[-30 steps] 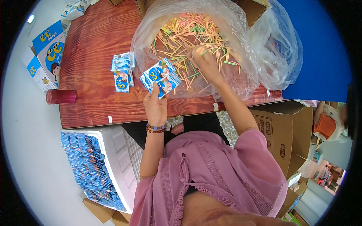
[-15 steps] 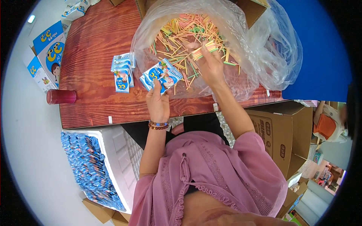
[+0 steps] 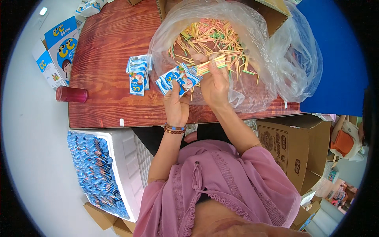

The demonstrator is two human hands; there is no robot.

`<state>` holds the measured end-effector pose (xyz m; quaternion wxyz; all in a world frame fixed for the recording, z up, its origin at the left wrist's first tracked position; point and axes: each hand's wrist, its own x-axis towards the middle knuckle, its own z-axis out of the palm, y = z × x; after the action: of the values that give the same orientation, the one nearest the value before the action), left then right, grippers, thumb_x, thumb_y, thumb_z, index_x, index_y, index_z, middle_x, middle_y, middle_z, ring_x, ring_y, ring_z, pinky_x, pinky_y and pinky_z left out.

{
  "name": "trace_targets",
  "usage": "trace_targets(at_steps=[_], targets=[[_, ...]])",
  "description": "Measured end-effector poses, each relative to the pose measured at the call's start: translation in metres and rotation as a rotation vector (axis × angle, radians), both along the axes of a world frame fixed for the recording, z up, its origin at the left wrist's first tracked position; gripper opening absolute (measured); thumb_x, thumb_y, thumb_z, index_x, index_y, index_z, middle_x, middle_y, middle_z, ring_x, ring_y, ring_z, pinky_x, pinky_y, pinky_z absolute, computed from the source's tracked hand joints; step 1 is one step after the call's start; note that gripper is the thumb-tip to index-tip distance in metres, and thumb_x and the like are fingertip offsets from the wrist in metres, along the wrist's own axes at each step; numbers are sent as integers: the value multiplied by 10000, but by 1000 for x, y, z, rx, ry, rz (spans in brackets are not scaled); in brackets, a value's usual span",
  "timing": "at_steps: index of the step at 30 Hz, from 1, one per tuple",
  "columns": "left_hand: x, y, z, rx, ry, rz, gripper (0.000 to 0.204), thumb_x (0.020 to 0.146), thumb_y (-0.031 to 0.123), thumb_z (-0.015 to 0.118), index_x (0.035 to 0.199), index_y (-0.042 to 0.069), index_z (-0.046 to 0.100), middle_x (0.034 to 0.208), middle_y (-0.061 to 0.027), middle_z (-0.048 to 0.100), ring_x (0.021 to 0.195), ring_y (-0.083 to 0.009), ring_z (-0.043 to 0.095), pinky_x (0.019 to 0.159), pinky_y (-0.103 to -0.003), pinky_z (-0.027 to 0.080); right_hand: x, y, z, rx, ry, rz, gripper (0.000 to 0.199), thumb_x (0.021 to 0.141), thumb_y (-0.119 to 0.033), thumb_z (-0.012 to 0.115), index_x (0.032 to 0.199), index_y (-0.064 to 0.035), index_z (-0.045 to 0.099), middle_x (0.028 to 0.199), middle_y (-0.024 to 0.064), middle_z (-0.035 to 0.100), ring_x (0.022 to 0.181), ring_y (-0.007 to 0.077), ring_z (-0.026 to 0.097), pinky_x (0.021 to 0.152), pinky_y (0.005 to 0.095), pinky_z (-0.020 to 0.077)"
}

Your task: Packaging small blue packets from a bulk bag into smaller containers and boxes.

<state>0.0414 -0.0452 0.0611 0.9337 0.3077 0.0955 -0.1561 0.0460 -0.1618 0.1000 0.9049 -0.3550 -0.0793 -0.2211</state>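
Observation:
Over the table's front edge, my left hand [image 3: 176, 108] pinches a couple of small blue-and-white packets [image 3: 173, 81], held fanned out. My right hand [image 3: 217, 89] is closed round a bundle of thin pink, yellow and green sticks [image 3: 210, 67]. The bundle's left end meets the upper right end of the packets; whether any tips are inside, I cannot tell. Behind my hands, a clear plastic bag [image 3: 258, 93] lies spread open, with many loose coloured sticks [image 3: 215, 33] in it. Left of my left hand, several more packets [image 3: 138, 79] lie in a small overlapping pile.
A dark pink cup [image 3: 72, 94] stands at the wooden table's [image 3: 106, 51] left edge, near a printed carton [image 3: 65, 51]. Below left is a white foam box [image 3: 122, 158] of blue packets [image 3: 94, 170]. An open cardboard box [image 3: 290, 150] stands right of me; another [image 3: 272, 15] is behind the bag.
My right hand has brought the stick bundle down and left against the packets in my left hand. The whole view has shifted slightly.

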Motion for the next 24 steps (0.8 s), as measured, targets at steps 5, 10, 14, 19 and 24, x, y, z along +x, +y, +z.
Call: trace_targets(at_steps=[5, 10, 14, 19, 24], targets=[[1, 1, -5, 8, 4, -11, 206, 968, 237, 566, 1039, 54, 631, 1009, -43, 670, 873, -136, 625, 722, -278, 504, -1, 3, -6, -112, 42, 20, 197, 994, -152, 431, 1144, -35, 483, 1158, 209, 612, 1267, 310, 458, 1074, 454, 327], [2, 0, -9, -19, -38, 23, 224, 968, 243, 565, 1072, 53, 620, 1027, -42, 667, 893, -141, 625, 767, -290, 512, -7, 14, -8, -258, 151, -23, 213, 1001, -187, 430, 1118, -18, 486, 1251, 188, 572, 1319, 271, 392, 1119, 412, 247], [1, -2, -6, -63, -55, 55, 258, 968, 266, 560, 1097, 49, 611, 1052, -48, 661, 921, -145, 622, 794, -300, 514, -9, 10, -4, -527, 94, -24, 377, 1008, -201, 420, 1308, 26, 430, 1388, 188, 454, 1310, 265, 408, 1091, 382, 311], [3, 3, -16, -205, -79, 23, 326, 969, 318, 542, 1132, 41, 593, 1111, -50, 648, 989, -160, 617, 836, -322, 515, -6, 14, 0, -509, 65, 23, 504, 1012, -279, 396, 1386, 57, 370, 1435, 199, 406, 1350, 275, 362, 1125, 393, 252], [4, 9, -27, -332, -36, 54, 363, 964, 317, 545, 1208, 47, 546, 1163, -56, 629, 1040, -176, 603, 861, -331, 515, -3, 22, 9, -590, 29, -35, 521, 1007, -329, 385, 1325, 82, 436, 1451, 235, 377, 1370, 296, 339, 1138, 409, 221]])
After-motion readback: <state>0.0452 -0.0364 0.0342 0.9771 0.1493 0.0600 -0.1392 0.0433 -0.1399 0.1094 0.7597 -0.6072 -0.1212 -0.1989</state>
